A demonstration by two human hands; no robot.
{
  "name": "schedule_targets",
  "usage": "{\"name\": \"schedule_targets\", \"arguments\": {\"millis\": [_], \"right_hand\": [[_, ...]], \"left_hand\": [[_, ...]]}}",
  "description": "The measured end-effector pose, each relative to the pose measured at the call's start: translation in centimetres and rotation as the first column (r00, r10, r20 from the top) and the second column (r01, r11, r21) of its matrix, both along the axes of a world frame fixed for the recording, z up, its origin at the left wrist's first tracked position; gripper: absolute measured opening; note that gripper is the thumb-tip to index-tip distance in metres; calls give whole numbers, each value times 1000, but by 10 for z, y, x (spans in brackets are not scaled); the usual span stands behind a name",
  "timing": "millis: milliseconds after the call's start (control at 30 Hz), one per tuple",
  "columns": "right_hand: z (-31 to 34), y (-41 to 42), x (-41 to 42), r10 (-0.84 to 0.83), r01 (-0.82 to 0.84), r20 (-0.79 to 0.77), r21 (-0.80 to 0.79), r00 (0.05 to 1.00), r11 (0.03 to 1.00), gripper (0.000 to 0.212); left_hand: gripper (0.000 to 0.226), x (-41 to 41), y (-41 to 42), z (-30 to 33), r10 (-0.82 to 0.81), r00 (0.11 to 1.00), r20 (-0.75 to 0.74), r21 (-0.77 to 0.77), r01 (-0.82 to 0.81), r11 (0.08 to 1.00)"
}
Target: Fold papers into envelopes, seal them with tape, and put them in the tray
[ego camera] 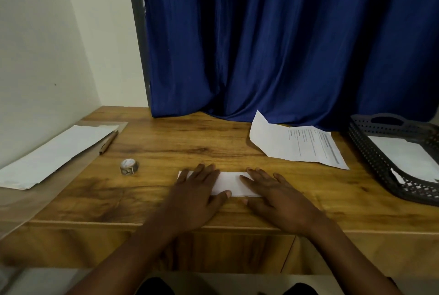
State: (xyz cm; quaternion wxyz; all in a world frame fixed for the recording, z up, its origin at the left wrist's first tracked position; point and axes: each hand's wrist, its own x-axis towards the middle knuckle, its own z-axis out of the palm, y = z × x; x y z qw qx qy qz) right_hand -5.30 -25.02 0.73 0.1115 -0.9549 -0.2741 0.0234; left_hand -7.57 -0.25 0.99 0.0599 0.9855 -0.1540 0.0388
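Left hand [197, 190] and right hand [273, 193] flat, fingers spread, pressing folded paper [229, 183] onto wooden desk [166, 142] near front edge. Tape roll [129, 166] well left. Risk: springing open, perhaps skewed crease, once lifted for tape. Tray [370, 152] far right.

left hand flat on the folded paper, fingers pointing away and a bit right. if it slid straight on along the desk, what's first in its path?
Past the folded paper, the left hand would cross bare desk; the way looks free up to the blue curtain hem. The tape roll sits off to its left and the printed sheet probably right of the line, though depth is unclear.
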Motion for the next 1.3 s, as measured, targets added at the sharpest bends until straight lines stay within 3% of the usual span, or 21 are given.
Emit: {"name": "schedule_targets", "arguments": {"millis": [167,333,433,633,900,1033,1300], "right_hand": [[1,6,-2,-81,79,18,69,997,994,64],[8,47,-4,-89,78,170,71,981,994,65],[5,83,-4,-39,31,66,125,997,992,66],[-2,96,0,-102,113,-84,138,991,984,82],[-1,60,9,-198,198,-9,46,980,979,108],[-4,38,15,-271,271,-6,-5,962,962,95],[18,42,14,-216,216,-5,-12,976,976,71]], "left_hand": [[83,3,0,-8,-9,1000,-19,71,11,997],[84,5,0,-12,-21,1000,-15,62,22,998],[91,4,3,-11,-56,998,-13,83,57,995],[94,4,3,-12,-74,997,-29,110,77,991],[111,8,13,-12,85,994,-76,64,-80,995],[106,3,31,-7,173,978,-117,54,-168,984],[88,0,35,-12,150,986,-66,32,-148,988]]}}
